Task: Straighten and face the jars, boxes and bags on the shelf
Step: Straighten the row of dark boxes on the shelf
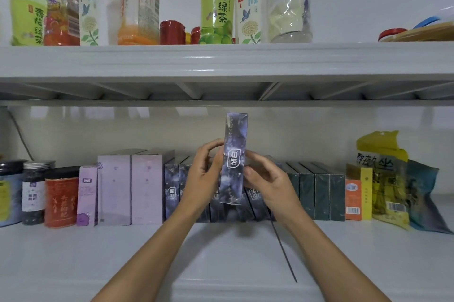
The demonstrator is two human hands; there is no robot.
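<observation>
Dark purple box [234, 158] held upright, lifted clear of lower shelf [73, 252], in front of row of matching dark boxes [172, 191]. Gripped both sides: left hand [204, 176] fingers curled round left edge, right hand [267, 179] fingers pinched on right edge. Logo faced out already. Risk, probably: neighbours leaning into gap get knocked on reinsertion, whole row domino'd. Green boxes [321, 196] just beside could be shoved crooked too.

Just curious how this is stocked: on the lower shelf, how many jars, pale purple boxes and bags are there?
Jars: 3
Pale purple boxes: 3
Bags: 2
Total: 8
</observation>
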